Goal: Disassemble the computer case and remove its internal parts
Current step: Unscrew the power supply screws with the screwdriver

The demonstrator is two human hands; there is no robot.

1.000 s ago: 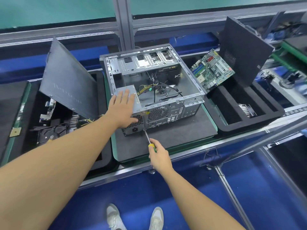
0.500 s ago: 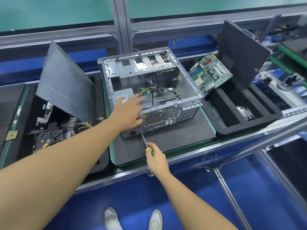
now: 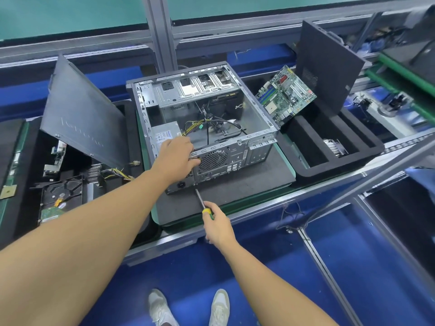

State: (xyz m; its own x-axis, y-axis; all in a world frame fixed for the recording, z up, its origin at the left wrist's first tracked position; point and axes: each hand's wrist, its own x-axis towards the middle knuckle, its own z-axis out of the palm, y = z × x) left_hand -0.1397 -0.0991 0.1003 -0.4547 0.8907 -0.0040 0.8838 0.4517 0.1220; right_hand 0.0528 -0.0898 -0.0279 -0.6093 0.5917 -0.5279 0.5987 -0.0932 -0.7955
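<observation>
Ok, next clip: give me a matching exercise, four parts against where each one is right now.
Things:
1 motherboard
2 screwdriver
3 hard drive
4 power supply

Places:
A inside the computer case, under the left hand
B lying in the left tray
C propped up in the right foam tray
D held in the right hand, tip at the case's rear

Pairs: 1-C, 2-D, 3-B, 4-A

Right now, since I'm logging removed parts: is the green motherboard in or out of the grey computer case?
Out. The green motherboard stands tilted, right of the grey computer case, beside the black side panel.
</observation>
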